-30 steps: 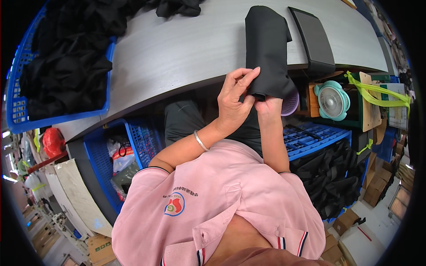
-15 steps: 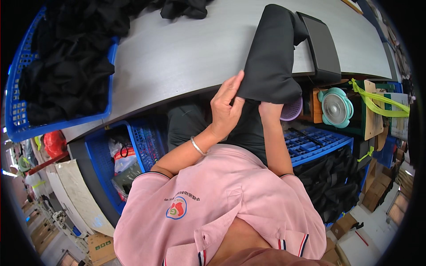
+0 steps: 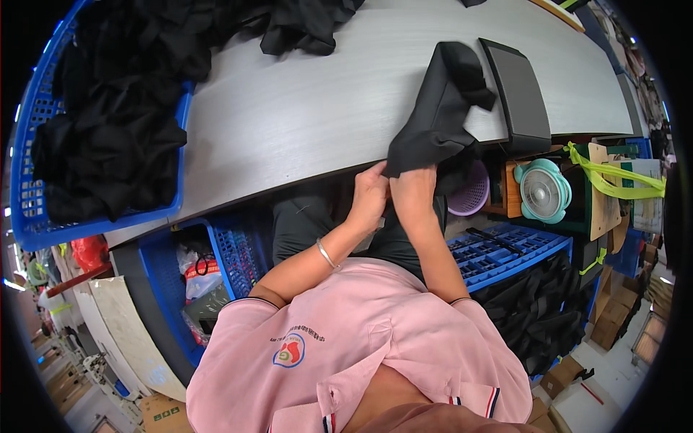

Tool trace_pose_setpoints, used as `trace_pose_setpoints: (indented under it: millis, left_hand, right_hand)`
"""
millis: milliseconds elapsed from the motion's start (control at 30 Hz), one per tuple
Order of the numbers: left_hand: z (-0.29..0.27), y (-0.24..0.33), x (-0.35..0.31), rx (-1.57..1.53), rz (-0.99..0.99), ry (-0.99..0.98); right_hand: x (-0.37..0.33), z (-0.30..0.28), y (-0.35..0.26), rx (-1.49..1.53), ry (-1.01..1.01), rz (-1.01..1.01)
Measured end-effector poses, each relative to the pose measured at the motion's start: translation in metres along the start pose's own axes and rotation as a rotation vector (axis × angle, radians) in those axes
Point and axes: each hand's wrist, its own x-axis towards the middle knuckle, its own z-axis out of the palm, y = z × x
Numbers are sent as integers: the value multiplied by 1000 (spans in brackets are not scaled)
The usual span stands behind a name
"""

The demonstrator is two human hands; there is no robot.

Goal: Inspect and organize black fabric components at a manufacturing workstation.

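A black fabric piece [image 3: 431,128], folded and crumpled along one side, hangs over the near edge of the grey table [image 3: 317,115]. Its far end lies on the tabletop. At its near left corner my left hand [image 3: 369,196] is closed, fingertips pinching the edge of the cloth. My right hand [image 3: 413,193] is right beside it, reaching up under the near hem, so the cloth hides its fingertips. Both hands are close together just in front of the table edge.
A dark grey slanted box [image 3: 517,94] stands right of the cloth. At the left, a blue basket [image 3: 180,144] overflows with black fabric [image 3: 108,137]. Below the table's right are a purple basket [image 3: 471,193], a teal fan [image 3: 545,190] and a blue crate [image 3: 505,260].
The fabric piece has been drawn nearer and has gone from smooth to crumpled. My right hand has moved left, next to the left, which has changed from stretched fingers to a pinch.
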Motion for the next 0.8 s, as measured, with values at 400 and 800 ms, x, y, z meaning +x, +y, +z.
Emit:
trace_pose_setpoints:
  millis: [400, 800]
  left_hand:
    - [-1, -1, 0, -91, -102, -123]
    - [-27, 31, -50, 420, 230, 107]
  right_hand:
    - [11, -18, -5, -177, -545, 185]
    - [-13, -27, -1, -249, -411, 122]
